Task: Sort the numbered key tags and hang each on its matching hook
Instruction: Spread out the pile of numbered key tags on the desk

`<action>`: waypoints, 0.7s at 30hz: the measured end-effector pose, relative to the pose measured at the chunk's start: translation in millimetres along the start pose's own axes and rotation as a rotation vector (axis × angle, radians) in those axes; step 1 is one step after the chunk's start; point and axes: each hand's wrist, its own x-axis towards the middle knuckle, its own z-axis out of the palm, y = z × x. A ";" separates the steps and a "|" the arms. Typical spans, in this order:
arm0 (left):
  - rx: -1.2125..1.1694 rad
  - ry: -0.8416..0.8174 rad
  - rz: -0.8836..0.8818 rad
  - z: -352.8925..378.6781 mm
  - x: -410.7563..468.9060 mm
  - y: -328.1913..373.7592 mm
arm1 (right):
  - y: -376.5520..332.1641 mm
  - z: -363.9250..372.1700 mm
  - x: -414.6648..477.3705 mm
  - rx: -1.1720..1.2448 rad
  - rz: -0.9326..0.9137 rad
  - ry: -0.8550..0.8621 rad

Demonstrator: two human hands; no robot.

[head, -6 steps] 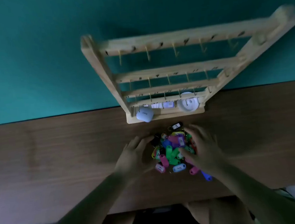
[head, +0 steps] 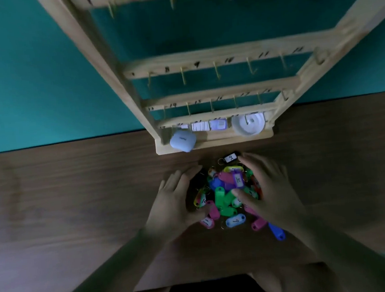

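A heap of coloured numbered key tags (head: 226,194) lies on the wooden table, just in front of a wooden rack (head: 212,60) with rows of numbered brass hooks. My left hand (head: 175,201) lies flat against the heap's left side, fingers straight. My right hand (head: 267,188) rests over the heap's right side with fingers spread and its thumb on the green tags. A black tag (head: 231,158) sits at the far edge of the heap, a blue one (head: 277,231) at the near right. No hook carries a tag.
On the rack's base shelf sit a pale blue case (head: 183,141), small white cards (head: 200,126) and a white round dish (head: 249,124). A teal wall stands behind the rack. The table's (head: 75,202) near edge runs just below my forearms.
The view has closed in on the rack and the heap. Both hands remain at the sides of the heap, pressed slightly closer against it.
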 end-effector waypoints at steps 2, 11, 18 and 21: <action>-0.005 0.013 0.023 9.6 5.4 -4.3 | 3.6 3.1 3.8 0.017 -0.049 0.008; 0.095 0.032 0.235 33.5 5.2 -2.9 | 13.2 6.1 11.1 0.031 -0.167 -0.058; 0.210 0.084 0.360 45.9 2.5 -18.1 | 44.5 4.0 2.5 0.049 -0.282 -0.053; 0.226 0.117 0.337 55.8 -1.6 -17.4 | 51.9 11.5 -13.4 0.035 -0.273 0.021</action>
